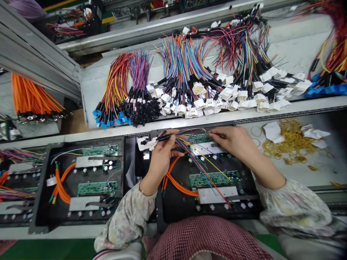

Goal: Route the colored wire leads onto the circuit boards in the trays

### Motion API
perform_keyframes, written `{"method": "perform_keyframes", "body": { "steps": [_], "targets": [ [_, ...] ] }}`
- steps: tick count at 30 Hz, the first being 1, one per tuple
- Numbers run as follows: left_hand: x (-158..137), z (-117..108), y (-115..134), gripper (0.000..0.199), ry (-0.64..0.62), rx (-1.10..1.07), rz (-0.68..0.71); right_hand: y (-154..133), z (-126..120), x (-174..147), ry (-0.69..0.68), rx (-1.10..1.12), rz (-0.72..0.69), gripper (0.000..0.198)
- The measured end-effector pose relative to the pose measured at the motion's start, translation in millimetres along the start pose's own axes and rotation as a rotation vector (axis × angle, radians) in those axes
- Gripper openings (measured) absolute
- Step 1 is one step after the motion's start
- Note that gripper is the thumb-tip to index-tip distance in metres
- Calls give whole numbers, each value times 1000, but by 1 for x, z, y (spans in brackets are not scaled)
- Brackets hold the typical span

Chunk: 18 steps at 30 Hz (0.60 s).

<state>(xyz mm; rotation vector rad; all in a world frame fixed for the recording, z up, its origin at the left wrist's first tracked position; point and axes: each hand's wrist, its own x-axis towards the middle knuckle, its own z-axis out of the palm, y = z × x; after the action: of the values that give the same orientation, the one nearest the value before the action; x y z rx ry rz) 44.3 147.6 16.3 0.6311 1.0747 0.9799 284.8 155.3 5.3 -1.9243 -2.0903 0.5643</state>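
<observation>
My left hand (162,153) is closed on a wire harness with a white connector (146,143) at its left end. Its loose red, blue and yellow wires (196,159) fan out down to the right over a black tray (173,207). With fingertips pinched, my right hand (230,139) holds the far end of thin dark wires from the same harness; the exact tips are hard to make out. Below both hands, the tray holds two green circuit boards (214,177) with silver metal plates (218,195). Thick orange cables (176,184) curve along its left side.
Left of my tray stands another black tray (59,216) with similar boards. Bundled wire harnesses with white connectors (199,104) lie on the shelf behind a metal rail (244,117). Rubber bands (291,141) are piled at right. Orange cables (35,97) lie far left, near a metal post (40,47).
</observation>
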Motion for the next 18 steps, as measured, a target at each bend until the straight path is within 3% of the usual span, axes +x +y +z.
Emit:
{"method": "perform_keyframes", "body": {
  "steps": [3,7,12,18],
  "targets": [
    [0,0,0,34,15,-14,6,-11,-8,-16,115,-62,-40,31],
    [0,1,0,33,28,-12,13,-21,-16,-35,18,-61,-213,34],
    [0,2,-1,37,49,-2,16,-17,-4,-20,112,52,-139,34],
    [-2,1,-1,39,30,20,-4,-9,11,1,-20,9,-143,31]
  ]
}}
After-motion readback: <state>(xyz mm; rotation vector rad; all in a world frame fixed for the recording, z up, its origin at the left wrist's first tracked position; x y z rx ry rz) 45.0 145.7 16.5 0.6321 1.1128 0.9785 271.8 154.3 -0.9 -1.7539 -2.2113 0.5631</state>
